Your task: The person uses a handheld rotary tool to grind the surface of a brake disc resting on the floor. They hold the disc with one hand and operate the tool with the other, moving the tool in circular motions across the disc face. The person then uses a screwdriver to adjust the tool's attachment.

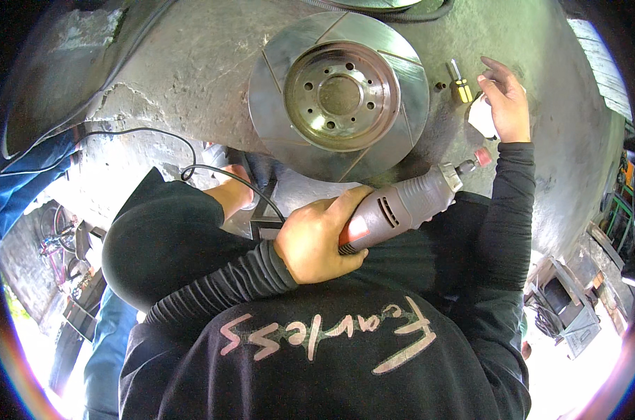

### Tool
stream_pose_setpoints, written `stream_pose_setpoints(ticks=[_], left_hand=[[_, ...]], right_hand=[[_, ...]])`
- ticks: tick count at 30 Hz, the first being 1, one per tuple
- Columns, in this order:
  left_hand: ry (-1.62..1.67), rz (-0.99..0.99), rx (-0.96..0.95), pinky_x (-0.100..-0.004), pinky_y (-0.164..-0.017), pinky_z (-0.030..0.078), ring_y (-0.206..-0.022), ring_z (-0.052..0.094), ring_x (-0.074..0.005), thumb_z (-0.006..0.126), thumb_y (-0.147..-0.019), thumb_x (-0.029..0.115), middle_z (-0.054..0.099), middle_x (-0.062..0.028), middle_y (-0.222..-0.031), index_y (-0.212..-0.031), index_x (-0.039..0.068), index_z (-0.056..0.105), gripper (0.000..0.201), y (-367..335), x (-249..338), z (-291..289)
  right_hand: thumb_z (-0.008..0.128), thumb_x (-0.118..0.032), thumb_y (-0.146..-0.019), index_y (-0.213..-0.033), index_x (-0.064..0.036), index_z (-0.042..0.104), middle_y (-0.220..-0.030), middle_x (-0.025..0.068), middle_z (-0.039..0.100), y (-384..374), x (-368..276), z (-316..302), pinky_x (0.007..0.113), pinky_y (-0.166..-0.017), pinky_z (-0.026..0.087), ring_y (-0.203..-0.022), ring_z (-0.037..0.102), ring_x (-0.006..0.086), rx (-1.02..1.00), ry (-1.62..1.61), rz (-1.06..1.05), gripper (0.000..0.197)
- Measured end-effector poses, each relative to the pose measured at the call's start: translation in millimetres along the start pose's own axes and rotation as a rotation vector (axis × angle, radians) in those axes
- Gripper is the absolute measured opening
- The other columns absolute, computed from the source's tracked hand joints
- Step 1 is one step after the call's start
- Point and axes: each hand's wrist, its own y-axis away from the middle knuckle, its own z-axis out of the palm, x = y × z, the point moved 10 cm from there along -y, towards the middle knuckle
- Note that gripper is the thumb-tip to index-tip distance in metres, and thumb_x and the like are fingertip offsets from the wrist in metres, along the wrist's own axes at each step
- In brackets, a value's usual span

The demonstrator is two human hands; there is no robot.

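At the near edge of the table (198, 91), the disc (414, 84) lies flat, its grooved face up. The left hand (317, 241) is clasped round the rear of the grinder (408, 203), held just off that edge with its red bit (483, 157) fitted and clear of the disc. So the tool looks ready, but no grinding is under way on the disc; how much is finished, its face does not tell. Right of the disc, the right hand (508, 108) is at a white cloth or paper (480, 120); I cannot tell whether it grips it.

Between that hand and the disc lie a screwdriver (461, 84) and a small dark piece (440, 87). A second disc (380, 3) shows at the far edge, beside a dark hose (401, 17).

The bit sits just beside the right sleeve (515, 199), which seems the main hazard. The cord (193, 157) runs left past the table's near edge, where it could snag.
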Motion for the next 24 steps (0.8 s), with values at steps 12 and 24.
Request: stream_pose_setpoints(ticks=[12,24], left_hand=[[-0.001,0.030,0.047,-0.0452,-0.071,0.051,-0.079,0.063,-0.0394,0.075,-0.062,0.019,0.062,-0.0222,-0.085,-0.129,0.006,0.041,0.077,-2,0,-1],[-0.027,0.042,0.068,-0.0453,-0.072,0.051,-0.080,0.063,-0.0403,0.075,-0.064,0.020,0.063,-0.0229,-0.086,-0.129,0.005,0.041,0.075,3,2,0]], right_hand=[[0.065,-0.015,-0.084,-0.119,-0.0049,0.059,-0.093,0.0048,0.061,4,-10,5,0.024,-0.076,0.046,-0.084,0.057,0.0117,-0.020,-0.019,0.019,0.037],[0.065,-0.020,-0.084,-0.121,-0.0047,0.057,-0.088,0.0040,0.062,5,-32,44,0.025,-0.067,0.047,-0.075,0.057,0.0105,-0.126,-0.005,-0.055,0.041]])
